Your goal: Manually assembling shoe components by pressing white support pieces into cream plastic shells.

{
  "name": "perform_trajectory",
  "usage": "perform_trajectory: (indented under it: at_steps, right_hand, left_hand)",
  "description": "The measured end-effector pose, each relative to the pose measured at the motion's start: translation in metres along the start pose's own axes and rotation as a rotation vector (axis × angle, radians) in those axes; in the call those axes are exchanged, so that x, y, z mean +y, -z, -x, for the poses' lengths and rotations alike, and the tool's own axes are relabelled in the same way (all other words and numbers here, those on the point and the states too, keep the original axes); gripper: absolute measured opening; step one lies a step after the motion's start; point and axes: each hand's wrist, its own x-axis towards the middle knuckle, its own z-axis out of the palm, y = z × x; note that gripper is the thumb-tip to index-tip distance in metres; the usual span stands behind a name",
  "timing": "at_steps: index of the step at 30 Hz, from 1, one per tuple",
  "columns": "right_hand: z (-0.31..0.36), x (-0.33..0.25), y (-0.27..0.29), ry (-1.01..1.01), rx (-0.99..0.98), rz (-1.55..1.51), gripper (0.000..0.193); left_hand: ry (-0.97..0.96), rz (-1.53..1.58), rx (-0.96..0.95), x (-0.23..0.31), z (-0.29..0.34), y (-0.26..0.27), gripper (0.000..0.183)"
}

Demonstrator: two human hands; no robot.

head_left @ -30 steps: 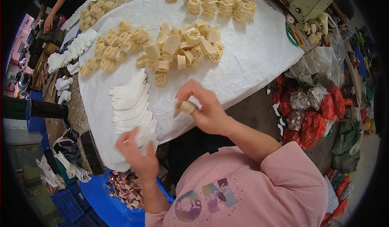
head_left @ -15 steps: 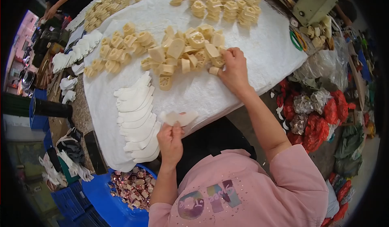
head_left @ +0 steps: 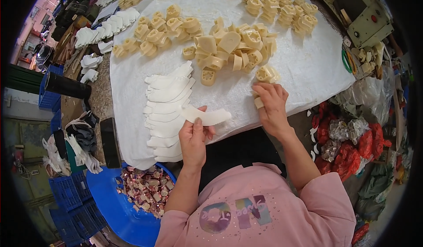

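My left hand [head_left: 194, 141] is closed, pinching a curved white strip [head_left: 210, 116] between thumb and fingers above the table's near edge. To its left lies an overlapping row of similar white strips [head_left: 165, 101]. My right hand [head_left: 274, 108] is closed around a small cream moulded block [head_left: 258, 102], mostly covered by the fingers. Just beyond its knuckles sits another cream piece [head_left: 267, 74] with a hollowed end. Farther off, a heap of cream hollow blocks [head_left: 230, 41] lies on the white covered table [head_left: 233, 92].
More cream blocks stand in groups at the back right [head_left: 282, 9] and back left [head_left: 156, 33]. A blue tub [head_left: 105, 189] of small scraps is at my lower left. Red and clear bags [head_left: 348, 147] lie on the right. A grey-green machine [head_left: 370, 28] stands at the far right.
My right hand has come away from the heap, back toward me, with a cream block in it. The strip in my left hand has turned and shows more of its length. The view has shifted.
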Motion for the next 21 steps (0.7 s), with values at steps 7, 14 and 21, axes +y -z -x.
perform_trajectory:
  at_steps: [7, 14, 21]
  right_hand:
    - [0.001, -0.003, 0.008, -0.139, 0.016, 0.119, 0.034]
    - [0.005, 0.001, 0.027, -0.124, -0.031, -0.261, 0.031]
    - [-0.009, -0.050, 0.033, -0.021, 0.099, -0.960, 0.038]
  left_hand:
    - [0.051, 0.313, -0.016, 0.002, 0.003, -0.005, 0.036]
    - [-0.014, 0.238, -0.038, 0.001, 0.002, 0.000, 0.040]
    - [-0.046, 0.284, 0.086, 0.011, 0.012, -0.005, 0.035]
